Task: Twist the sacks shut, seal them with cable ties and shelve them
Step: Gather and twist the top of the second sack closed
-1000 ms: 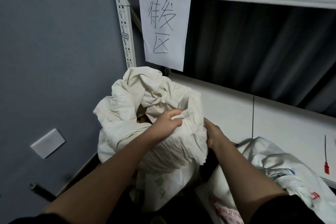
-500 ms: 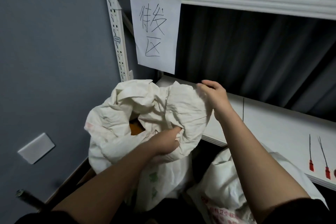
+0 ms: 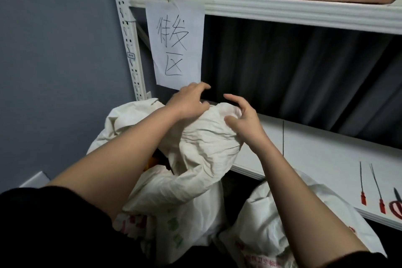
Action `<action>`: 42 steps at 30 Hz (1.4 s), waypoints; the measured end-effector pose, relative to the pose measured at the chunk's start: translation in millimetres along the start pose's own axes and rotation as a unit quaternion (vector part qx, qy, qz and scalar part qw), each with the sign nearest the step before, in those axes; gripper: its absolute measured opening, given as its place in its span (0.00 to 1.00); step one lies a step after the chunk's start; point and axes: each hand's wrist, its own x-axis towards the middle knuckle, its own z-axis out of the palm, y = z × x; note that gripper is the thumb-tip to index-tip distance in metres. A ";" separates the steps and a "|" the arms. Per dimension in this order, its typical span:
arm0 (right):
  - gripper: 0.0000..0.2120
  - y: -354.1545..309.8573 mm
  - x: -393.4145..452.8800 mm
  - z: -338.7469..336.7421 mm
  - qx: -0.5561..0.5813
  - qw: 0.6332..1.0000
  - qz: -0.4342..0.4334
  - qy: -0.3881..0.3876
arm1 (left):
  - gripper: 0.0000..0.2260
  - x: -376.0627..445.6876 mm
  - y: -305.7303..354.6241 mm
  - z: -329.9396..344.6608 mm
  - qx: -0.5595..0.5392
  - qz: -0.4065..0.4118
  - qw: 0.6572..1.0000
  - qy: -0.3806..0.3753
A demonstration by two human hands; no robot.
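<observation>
While both hands — left hand (image 3: pixel 188 102), right hand (image 3: pixel 243 121) — rested half-curled on the sack (image 3: pixel 202 148) mouth, gripping nothing, gathering all loose cloth before twisting seemed wisest.

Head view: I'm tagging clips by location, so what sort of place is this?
Probably a storeroom or dispatch corner: white metal shelving with a handwritten paper sign, filled white sacks below it, and cable ties laid out on the shelf board.

The head camera looked forward and down, close over the sack (image 3: pixel 202 143). It faced the shelf (image 3: pixel 326 148) (only one view).
</observation>
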 end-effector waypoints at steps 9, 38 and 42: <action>0.21 -10.7 -0.6 -15.8 0.024 1.000 -0.015 0.010 | 0.14 -7.5 -3.7 43.1 0.120 0.068 0.986 -0.091; 0.36 -20.5 15.6 35.0 -0.471 0.873 -0.124 0.006 | 0.14 -24.2 -20.5 -5.6 0.365 0.159 0.900 0.177; 0.15 -19.8 27.5 39.2 -0.462 0.883 -0.051 -0.066 | 0.11 -34.7 -22.2 -6.8 0.255 0.198 0.934 0.155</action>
